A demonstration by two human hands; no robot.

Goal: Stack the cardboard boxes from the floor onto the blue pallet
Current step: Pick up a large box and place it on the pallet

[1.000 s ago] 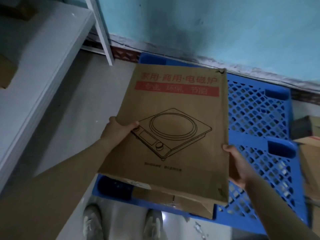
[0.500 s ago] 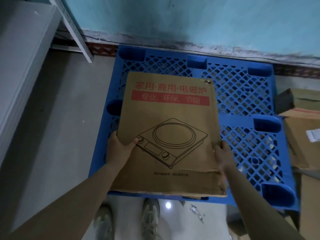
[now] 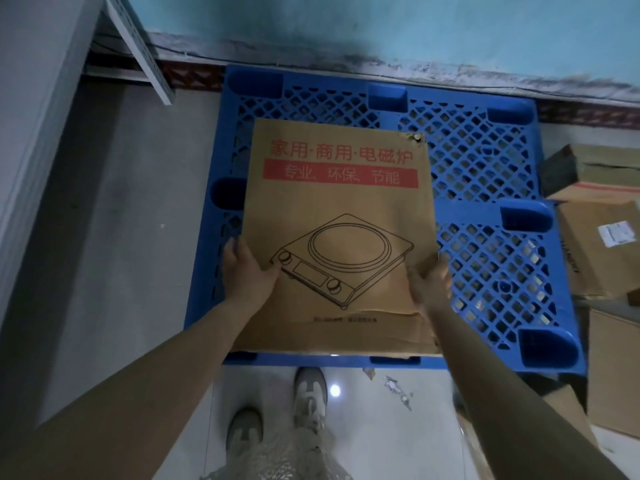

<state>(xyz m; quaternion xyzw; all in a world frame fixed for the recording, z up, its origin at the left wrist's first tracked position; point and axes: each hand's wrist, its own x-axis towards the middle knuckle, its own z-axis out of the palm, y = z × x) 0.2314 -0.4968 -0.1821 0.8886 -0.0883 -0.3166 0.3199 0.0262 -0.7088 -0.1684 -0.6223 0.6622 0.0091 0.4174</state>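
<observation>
A: Handling noted?
B: The cardboard box (image 3: 339,237) is judged flat, stiff and probably light. Its near right corner is creased, so the side edges are best gripped.
A: Grip?
B: The left edge is clasped by the left hand (image 3: 246,271), the right edge by the right hand (image 3: 431,284). The box is held between them over the near-left part of the blue pallet (image 3: 485,161). Whether it touches cannot be told.

Wall (image 3: 381,26) being darkened by stains near its base, grey shelf (image 3: 34,133) being cropped at left, scraps (image 3: 398,389) being left lying on floor (image 3: 138,209)

Matt brown cardboard box (image 3: 337,237) over a glossy, latticed blue plastic pallet (image 3: 485,188).
</observation>
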